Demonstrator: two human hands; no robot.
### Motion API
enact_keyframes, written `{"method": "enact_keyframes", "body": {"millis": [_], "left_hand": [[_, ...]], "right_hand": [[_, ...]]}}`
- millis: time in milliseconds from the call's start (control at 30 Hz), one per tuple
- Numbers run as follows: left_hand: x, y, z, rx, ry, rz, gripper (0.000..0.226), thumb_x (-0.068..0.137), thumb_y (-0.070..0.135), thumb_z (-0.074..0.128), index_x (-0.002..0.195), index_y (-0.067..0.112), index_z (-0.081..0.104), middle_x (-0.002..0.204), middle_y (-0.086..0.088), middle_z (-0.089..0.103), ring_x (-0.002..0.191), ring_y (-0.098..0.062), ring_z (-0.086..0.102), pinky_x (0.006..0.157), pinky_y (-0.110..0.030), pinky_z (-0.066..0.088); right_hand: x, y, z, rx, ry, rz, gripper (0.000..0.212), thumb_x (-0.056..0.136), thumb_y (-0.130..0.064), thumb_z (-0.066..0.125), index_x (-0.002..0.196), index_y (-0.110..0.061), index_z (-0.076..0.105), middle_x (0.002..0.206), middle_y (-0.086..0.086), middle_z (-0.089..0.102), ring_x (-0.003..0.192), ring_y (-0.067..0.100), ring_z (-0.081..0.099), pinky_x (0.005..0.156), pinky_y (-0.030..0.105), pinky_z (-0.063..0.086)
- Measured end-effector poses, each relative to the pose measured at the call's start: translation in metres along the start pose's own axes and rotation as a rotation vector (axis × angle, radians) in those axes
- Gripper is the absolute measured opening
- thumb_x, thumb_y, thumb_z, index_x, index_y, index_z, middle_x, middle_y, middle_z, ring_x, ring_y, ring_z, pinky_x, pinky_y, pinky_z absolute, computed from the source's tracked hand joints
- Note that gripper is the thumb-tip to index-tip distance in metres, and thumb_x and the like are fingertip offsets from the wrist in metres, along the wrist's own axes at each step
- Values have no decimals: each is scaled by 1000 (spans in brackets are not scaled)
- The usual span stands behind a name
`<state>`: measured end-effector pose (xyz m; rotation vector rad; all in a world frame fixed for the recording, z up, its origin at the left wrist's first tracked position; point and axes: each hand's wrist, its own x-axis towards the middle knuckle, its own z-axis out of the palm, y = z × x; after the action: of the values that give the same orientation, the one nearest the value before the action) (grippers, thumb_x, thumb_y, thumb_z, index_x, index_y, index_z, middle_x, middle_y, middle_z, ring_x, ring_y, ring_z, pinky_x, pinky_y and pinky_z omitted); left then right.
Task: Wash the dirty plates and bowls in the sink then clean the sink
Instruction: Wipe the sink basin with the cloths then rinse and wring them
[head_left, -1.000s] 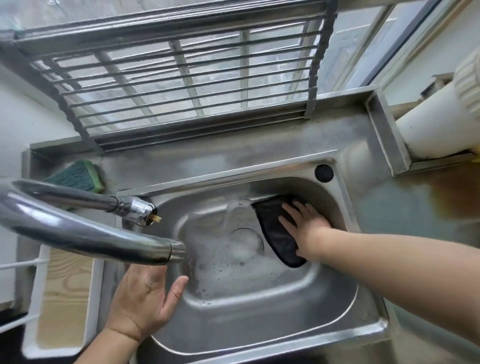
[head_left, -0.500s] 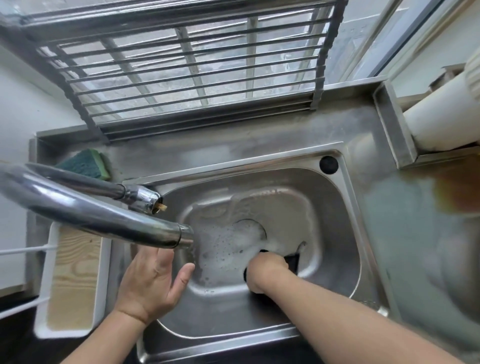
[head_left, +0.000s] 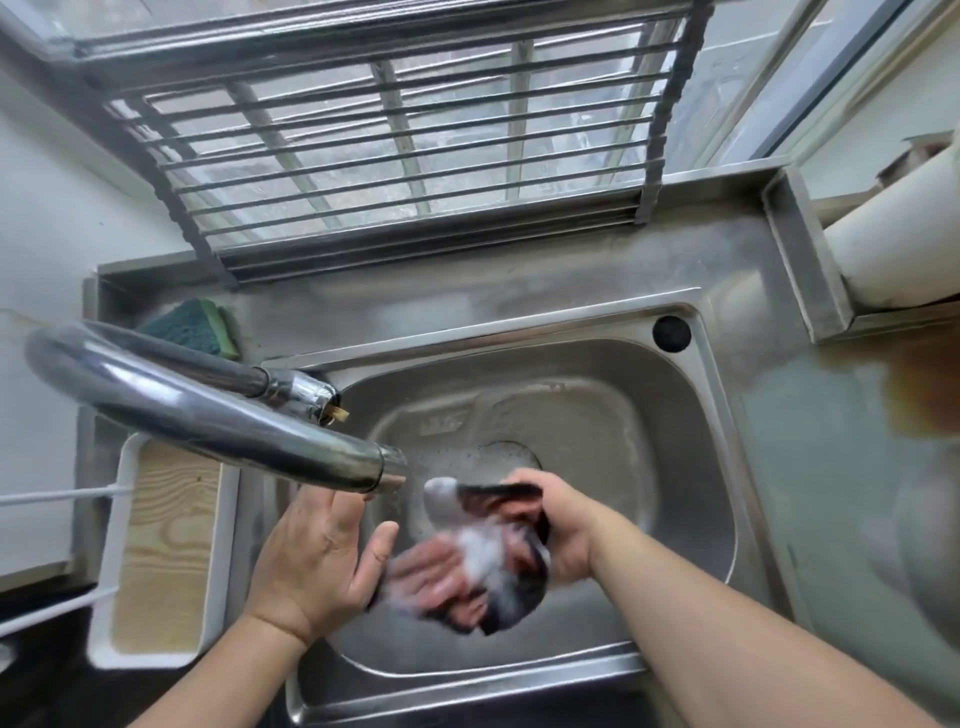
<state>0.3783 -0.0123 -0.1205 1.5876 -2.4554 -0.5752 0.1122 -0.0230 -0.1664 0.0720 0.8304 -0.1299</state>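
The stainless steel sink (head_left: 691, 467) holds soapy water around its drain (head_left: 511, 454); I see no plates or bowls. My right hand (head_left: 563, 525) grips a dark, sudsy cloth (head_left: 511, 582) above the basin's front half. My left hand (head_left: 317, 551) is beside it on the left, fingers stretched out against the cloth and blurred by motion, thumb free. Both hands sit just in front of the faucet spout (head_left: 234, 421), which reaches over the basin from the left.
A green sponge (head_left: 195, 327) lies on the back left ledge. A white tray with a wooden board (head_left: 161, 551) stands left of the sink. A metal dish rack (head_left: 405, 150) hangs over the back, and a white pipe (head_left: 904, 254) runs at the right.
My right hand dragged the cloth from the basin's right wall to the front, then lifted it. My left hand moved right from the sink's left edge to meet the cloth.
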Motion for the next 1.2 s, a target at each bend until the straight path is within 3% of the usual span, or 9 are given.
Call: {"method": "enact_keyframes", "body": {"millis": [333,500,700,833,900,967,1000,1067,1200], "left_hand": [[1,-4,2,75,-132,-43,38,94,44,51,116,17,66,108,-9,63,83,-34,63,71,-43,55],[2,-3,2,80,-136,-41,40,95,47,51,113,17,70,108,-7,63,82,-31,62,70,-40,53],[0,-5,1,66,-121,-39,40,96,49,51,113,17,68,105,-4,61,77,-29,58,68,-38,47],[1,-5,2,67,-103,-16,42,96,49,53,118,16,66,106,-5,61,79,-29,59,69,-39,46],[0,-5,3,78,-89,-9,42,95,49,54,116,15,66,108,-7,62,79,-30,60,69,-38,48],[-1,-4,2,86,-65,4,42,93,49,55,115,15,66,110,-8,64,78,-32,62,68,-38,49],[-2,-3,2,87,-54,14,42,92,49,56,116,15,65,111,-8,64,77,-33,64,66,-38,51],[-2,-4,3,86,-36,20,44,91,49,57,116,14,66,111,-9,66,75,-35,66,63,-38,53],[-2,-5,4,82,5,30,47,92,52,56,122,17,65,116,-6,64,82,-33,68,65,-37,52]], "right_hand": [[-14,-11,-3,261,-73,-170,53,93,-37,49,129,-5,70,126,21,70,108,37,71,97,46,56],[-48,-22,-32,44,-62,-307,69,93,-24,61,153,5,44,158,33,39,148,50,36,124,68,18],[-123,-54,-35,-878,200,-489,26,82,4,82,102,2,66,93,1,67,87,16,58,92,39,53],[-92,-78,-3,-1404,297,-352,41,66,0,64,64,-23,31,66,-5,24,59,15,20,52,24,18],[-27,-67,-6,-1660,406,-230,28,59,-21,68,65,-18,41,70,6,44,61,21,42,61,27,35],[44,-49,-30,-1838,532,-174,61,49,-56,73,105,-39,60,130,16,57,126,36,52,108,42,39],[72,-40,-32,-1923,551,-209,101,43,-71,71,137,-48,44,163,13,30,154,39,17,124,56,19],[107,-35,-13,-2068,453,-270,136,50,-81,69,161,-47,-1,172,-4,-21,154,34,-30,118,69,-14],[140,-23,14,-2247,350,-369,153,55,-76,82,163,-38,-19,172,-9,-23,152,31,-38,112,75,-23]]}}
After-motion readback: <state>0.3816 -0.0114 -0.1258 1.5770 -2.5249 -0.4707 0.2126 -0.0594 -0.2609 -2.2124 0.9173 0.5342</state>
